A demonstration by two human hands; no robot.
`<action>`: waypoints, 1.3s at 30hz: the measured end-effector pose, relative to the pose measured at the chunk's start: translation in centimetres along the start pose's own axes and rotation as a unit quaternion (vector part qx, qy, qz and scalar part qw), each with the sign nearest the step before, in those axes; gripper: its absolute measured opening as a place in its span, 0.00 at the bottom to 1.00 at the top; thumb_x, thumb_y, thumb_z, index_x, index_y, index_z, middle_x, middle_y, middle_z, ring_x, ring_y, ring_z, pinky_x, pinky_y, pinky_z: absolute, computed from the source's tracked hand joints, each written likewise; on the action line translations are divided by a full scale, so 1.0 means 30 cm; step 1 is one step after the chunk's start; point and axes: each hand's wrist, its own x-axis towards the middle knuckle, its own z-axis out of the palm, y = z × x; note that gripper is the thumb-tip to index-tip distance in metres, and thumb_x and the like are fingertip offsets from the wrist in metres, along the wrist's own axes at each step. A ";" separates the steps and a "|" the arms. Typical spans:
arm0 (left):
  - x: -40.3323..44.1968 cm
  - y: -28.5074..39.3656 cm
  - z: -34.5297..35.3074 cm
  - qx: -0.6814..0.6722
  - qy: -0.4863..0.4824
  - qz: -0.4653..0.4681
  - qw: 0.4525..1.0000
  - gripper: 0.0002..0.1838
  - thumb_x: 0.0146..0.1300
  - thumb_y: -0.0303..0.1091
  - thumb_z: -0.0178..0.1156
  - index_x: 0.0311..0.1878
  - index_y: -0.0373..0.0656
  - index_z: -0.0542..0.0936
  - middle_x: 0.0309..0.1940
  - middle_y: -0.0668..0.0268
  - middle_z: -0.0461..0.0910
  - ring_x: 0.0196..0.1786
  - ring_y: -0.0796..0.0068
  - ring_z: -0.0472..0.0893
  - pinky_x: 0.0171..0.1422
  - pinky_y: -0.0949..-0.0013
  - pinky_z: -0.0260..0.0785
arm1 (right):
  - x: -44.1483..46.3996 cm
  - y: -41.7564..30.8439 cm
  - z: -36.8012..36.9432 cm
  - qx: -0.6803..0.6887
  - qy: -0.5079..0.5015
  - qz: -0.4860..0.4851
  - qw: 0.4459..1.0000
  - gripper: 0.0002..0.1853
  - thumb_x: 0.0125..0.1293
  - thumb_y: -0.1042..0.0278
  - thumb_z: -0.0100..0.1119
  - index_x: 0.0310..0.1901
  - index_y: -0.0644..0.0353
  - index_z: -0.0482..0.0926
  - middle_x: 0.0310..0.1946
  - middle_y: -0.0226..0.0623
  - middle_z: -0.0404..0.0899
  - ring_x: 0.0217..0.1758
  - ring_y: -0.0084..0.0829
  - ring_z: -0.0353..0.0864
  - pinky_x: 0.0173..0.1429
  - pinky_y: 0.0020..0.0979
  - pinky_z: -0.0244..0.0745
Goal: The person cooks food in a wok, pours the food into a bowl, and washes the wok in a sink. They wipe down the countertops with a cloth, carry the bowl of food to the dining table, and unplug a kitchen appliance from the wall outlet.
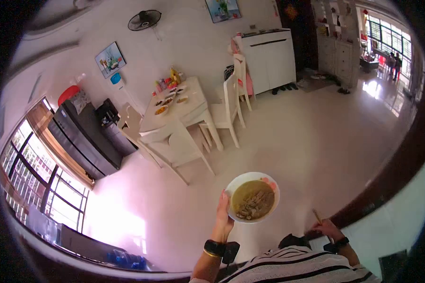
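Observation:
My left hand (224,213) is closed on the rim and side of a white bowl (237,184) with pink marks on its edge. Inside is a yellowish soup (253,187) with greyish-brown pieces, probably meat, in it. The bowl is held out in front of my body, close to level. Lower right, my right hand (329,229) is closed around a thin, light brown stick-like utensil (317,216); whether it is one piece or a pair of chopsticks I cannot tell. Each wrist wears a dark band.
Ahead stands a dining table (191,109) with several dishes of food and bottles, pale chairs (231,106) around it. A dark fridge (82,137) is at the left, a white cabinet (271,61) beyond the table. Far right, people (394,63) are near a bright window.

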 end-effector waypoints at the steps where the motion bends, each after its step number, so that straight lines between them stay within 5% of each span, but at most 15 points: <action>1: 0.048 -0.004 0.002 -0.017 0.007 -0.009 1.000 0.30 0.62 0.49 0.47 0.64 0.46 0.54 0.58 0.63 0.63 0.60 0.70 0.63 0.60 0.64 0.60 | 0.007 -0.054 -0.041 0.068 -0.002 0.004 0.998 0.13 0.55 0.61 0.56 0.38 0.60 0.77 0.29 0.30 0.77 0.26 0.21 0.73 0.29 0.24 0.69; 4: 0.329 0.015 -0.060 -0.017 0.056 0.011 0.998 0.27 0.63 0.49 0.46 0.62 0.46 0.57 0.56 0.64 0.64 0.59 0.70 0.64 0.60 0.64 0.60 | 0.329 -0.043 -0.120 0.132 0.031 -0.050 0.990 0.13 0.57 0.64 0.52 0.41 0.60 0.74 0.31 0.32 0.77 0.26 0.22 0.73 0.26 0.23 0.68; 7: 0.541 0.115 0.000 -0.031 0.050 0.027 0.998 0.25 0.64 0.48 0.46 0.60 0.46 0.59 0.55 0.64 0.65 0.58 0.69 0.65 0.60 0.64 0.60 | 0.673 -0.188 -0.233 0.137 0.017 -0.004 0.990 0.12 0.58 0.62 0.52 0.39 0.60 0.74 0.28 0.32 0.77 0.24 0.21 0.73 0.22 0.21 0.65; 12: 0.877 0.308 0.025 -0.045 0.092 0.082 0.991 0.23 0.65 0.47 0.45 0.59 0.46 0.61 0.54 0.65 0.66 0.57 0.70 0.66 0.59 0.64 0.61 | 1.143 -0.723 -0.385 0.074 -0.050 -0.034 0.995 0.11 0.59 0.60 0.52 0.34 0.60 0.76 0.24 0.31 0.78 0.21 0.20 0.73 0.21 0.20 0.64; 19: 1.349 0.521 -0.066 -0.073 0.077 0.148 0.983 0.21 0.65 0.46 0.44 0.56 0.44 0.63 0.52 0.64 0.67 0.55 0.70 0.68 0.58 0.64 0.62 | 1.666 -1.512 -0.231 0.095 -0.248 -0.174 0.948 0.21 0.64 0.53 0.46 0.49 0.63 0.70 0.38 0.37 0.78 0.29 0.25 0.80 0.24 0.22 0.69; 22: 1.643 0.624 -0.135 -0.067 0.141 0.140 0.978 0.21 0.65 0.46 0.45 0.55 0.44 0.63 0.50 0.65 0.68 0.54 0.70 0.68 0.57 0.65 0.63 | 1.957 -1.718 -0.144 0.115 -0.245 -0.224 0.936 0.22 0.66 0.55 0.43 0.53 0.65 0.66 0.40 0.39 0.76 0.30 0.28 0.81 0.23 0.21 0.71; 31: 2.423 1.045 -0.323 -0.029 0.097 0.208 0.973 0.23 0.63 0.50 0.46 0.56 0.46 0.62 0.53 0.65 0.65 0.55 0.71 0.67 0.55 0.67 0.64 | 2.661 -2.277 -0.054 0.229 -0.225 -0.209 0.924 0.19 0.64 0.61 0.45 0.52 0.67 0.65 0.39 0.43 0.76 0.27 0.26 0.81 0.21 0.23 0.75; 35: 2.731 1.195 -0.388 -0.021 0.163 0.183 0.969 0.25 0.63 0.51 0.46 0.57 0.47 0.60 0.53 0.65 0.66 0.55 0.72 0.67 0.55 0.67 0.64 | 2.985 -2.512 -0.024 0.183 -0.218 -0.209 0.936 0.19 0.63 0.63 0.45 0.51 0.67 0.64 0.37 0.43 0.76 0.26 0.26 0.81 0.22 0.23 0.76; 37: 2.899 1.222 -0.465 0.093 0.115 0.289 0.946 0.26 0.62 0.52 0.46 0.58 0.48 0.59 0.54 0.66 0.65 0.56 0.72 0.66 0.55 0.66 0.64 | 3.153 -2.597 -0.004 0.155 -0.205 -0.225 0.940 0.19 0.63 0.66 0.44 0.52 0.68 0.63 0.34 0.42 0.77 0.25 0.26 0.80 0.22 0.23 0.76; 39: 3.057 1.305 -0.484 0.048 0.132 0.238 0.961 0.25 0.62 0.52 0.46 0.58 0.48 0.60 0.54 0.66 0.65 0.56 0.73 0.66 0.55 0.66 0.64 | 3.322 -2.680 0.006 0.145 -0.214 -0.245 0.934 0.18 0.62 0.68 0.43 0.52 0.69 0.62 0.33 0.42 0.76 0.24 0.27 0.80 0.23 0.24 0.77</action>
